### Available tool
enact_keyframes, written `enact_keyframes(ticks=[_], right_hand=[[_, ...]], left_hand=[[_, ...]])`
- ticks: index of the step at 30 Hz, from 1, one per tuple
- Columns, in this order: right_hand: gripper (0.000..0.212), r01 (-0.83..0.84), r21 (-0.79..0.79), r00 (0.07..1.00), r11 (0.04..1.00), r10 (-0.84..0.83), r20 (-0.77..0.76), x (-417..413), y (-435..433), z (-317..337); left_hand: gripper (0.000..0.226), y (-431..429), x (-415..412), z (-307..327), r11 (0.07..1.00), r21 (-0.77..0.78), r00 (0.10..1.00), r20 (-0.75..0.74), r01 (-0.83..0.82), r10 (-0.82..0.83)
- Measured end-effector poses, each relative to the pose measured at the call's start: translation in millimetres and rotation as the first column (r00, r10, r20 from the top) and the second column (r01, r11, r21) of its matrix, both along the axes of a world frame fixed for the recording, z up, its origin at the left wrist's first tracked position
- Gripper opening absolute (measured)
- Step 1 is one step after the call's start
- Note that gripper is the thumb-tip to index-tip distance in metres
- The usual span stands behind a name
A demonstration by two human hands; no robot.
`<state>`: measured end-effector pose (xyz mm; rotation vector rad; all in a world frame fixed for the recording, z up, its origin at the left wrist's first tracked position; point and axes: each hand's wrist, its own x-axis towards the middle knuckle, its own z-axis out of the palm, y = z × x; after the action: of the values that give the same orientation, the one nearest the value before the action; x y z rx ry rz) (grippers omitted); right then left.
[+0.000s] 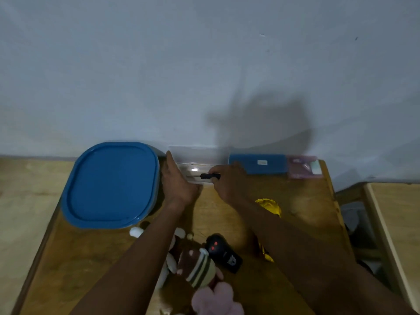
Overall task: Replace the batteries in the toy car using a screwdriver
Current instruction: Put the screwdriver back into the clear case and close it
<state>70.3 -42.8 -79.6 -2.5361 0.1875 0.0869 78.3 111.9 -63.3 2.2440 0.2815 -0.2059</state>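
Screwdriver [210, 176] is being pinched by the right hand [227, 185] over the clear box [195, 159] at the worktop's [295, 196] far edge, open left hand [179, 185] bracing it.

Most of the yellow toy car [269, 206] lies hidden behind the right forearm [306, 253].

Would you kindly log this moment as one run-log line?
right hand: pinches black screwdriver over clear box | left hand: flat against clear box | yellow toy: not in hand
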Motion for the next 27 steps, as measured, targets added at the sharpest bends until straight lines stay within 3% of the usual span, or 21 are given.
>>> enact_keyframes(ticks=[4,7,8,10,13,15,20,27], right_hand=[[0.017,0.049,0.001,0.998,0.999,-0.049,0.035,3,4,-4],[0.013,0.24,0.075,0.927,0.968,-0.252,0.279,-1,3,-2],[0.018,0.315,0.143,0.891,0.938,-0.345,0.297,-2,1,0],[0.034,0.383,0.293,0.867,0.876,-0.45,0.213,0,-4,-2],[0.048,0.284,0.502,0.915,0.817,-0.387,0.113,4,-12,0],[0.054,0.242,0.553,0.931,0.797,-0.352,0.1,2,-17,1],[0.044,0.135,0.348,0.951,0.928,-0.22,0.219,-10,-23,-10],[0.032,0.059,0.006,0.971,0.998,-0.059,0.233,-21,-27,-22]], left_hand=[[0.141,5,4,-5,1.0,-0.029,1.0,0.004,-0.008,0.009],[0.141,6,6,-7,0.998,-0.067,1.0,0.005,-0.016,0.017],[0.141,6,7,-7,0.996,-0.083,1.0,0.0,-0.02,0.02],[0.143,6,8,-6,0.993,-0.117,1.0,-0.015,-0.027,0.025],[0.141,6,8,-3,0.994,-0.11,1.0,-0.006,-0.021,0.02],[0.14,5,5,-1,0.996,-0.082,1.0,0.013,-0.02,0.021],[0.128,3,0,0,0.999,0.007,0.997,0.068,0.035,-0.036],[0.07,5,-16,1,0.999,0.039,0.999,0.014,0.035,-0.036]])
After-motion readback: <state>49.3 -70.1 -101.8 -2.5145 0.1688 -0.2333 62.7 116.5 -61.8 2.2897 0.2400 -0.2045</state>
